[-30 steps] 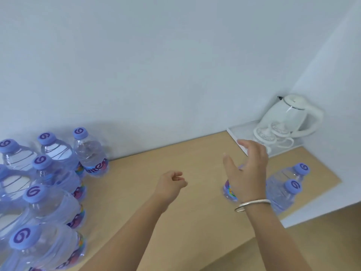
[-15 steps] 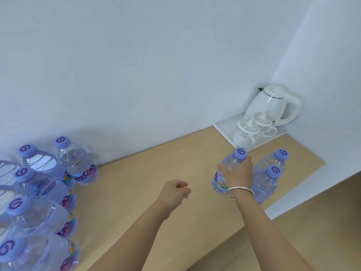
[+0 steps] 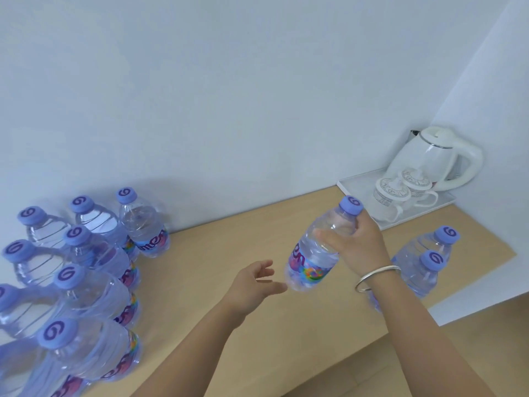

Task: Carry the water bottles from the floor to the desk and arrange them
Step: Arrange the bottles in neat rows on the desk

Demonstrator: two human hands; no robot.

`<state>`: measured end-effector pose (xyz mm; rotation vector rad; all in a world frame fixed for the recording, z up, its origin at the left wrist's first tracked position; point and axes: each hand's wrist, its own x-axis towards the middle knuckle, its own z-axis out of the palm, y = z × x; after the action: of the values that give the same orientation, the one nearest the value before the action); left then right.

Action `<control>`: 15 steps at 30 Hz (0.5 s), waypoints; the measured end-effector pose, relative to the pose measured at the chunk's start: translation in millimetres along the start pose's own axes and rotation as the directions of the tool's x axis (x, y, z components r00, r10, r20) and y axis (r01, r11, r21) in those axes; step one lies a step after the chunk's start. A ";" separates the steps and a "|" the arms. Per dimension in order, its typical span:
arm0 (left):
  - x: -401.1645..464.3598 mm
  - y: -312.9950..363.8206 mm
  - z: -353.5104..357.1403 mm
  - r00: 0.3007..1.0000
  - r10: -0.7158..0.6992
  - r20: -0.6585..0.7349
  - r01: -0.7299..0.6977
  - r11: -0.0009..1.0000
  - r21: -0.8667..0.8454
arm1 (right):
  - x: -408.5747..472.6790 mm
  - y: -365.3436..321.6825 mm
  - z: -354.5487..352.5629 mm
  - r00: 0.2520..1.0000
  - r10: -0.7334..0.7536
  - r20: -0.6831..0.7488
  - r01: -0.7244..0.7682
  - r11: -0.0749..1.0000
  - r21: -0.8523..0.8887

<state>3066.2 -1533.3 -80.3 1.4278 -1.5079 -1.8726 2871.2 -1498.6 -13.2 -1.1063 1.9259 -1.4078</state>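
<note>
My right hand (image 3: 359,245) grips a clear water bottle (image 3: 313,260) with a purple cap around its upper part and holds it tilted above the wooden desk (image 3: 217,259). Just left of the bottle's base, my left hand (image 3: 253,283) hovers with fingers loosely spread, holding nothing. Several bottles (image 3: 83,270) stand grouped at the desk's left end. Two more bottles (image 3: 426,259) stand at the right, behind my right forearm.
A white tray (image 3: 357,184) in the back right corner carries a white kettle (image 3: 438,156) and two cups (image 3: 400,193). White walls close the back and right. The desk's front edge runs diagonally, with wooden floor (image 3: 429,362) below at the lower right.
My right hand has lifted the gripped bottle off the desk and carried it left, tilting it. My left hand has opened from a loose fist and reached toward the bottle's base.
</note>
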 end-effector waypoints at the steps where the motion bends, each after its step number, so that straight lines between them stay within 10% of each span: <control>1: -4.7 2.2 -4.6 0.999 0.018 0.047 -0.015 0.998 -0.055 | -2.4 -11.7 3.3 0.997 -0.030 0.073 0.028 0.999 0.027; 6: -37.9 6.4 -33.5 0.932 0.178 0.317 -0.089 0.956 -0.279 | -14.8 -56.8 28.4 0.935 -0.149 0.322 0.086 0.976 0.200; 15: -74.8 -7.7 -63.4 0.938 0.280 0.205 -0.166 0.881 -0.444 | -23.0 -85.4 67.9 0.840 -0.273 0.468 0.093 0.924 0.372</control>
<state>3154.7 -1506.9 -46.5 0.7968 -1.2059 -2.1321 2963.4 -1526.5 42.9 -1.3567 1.1752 -1.3020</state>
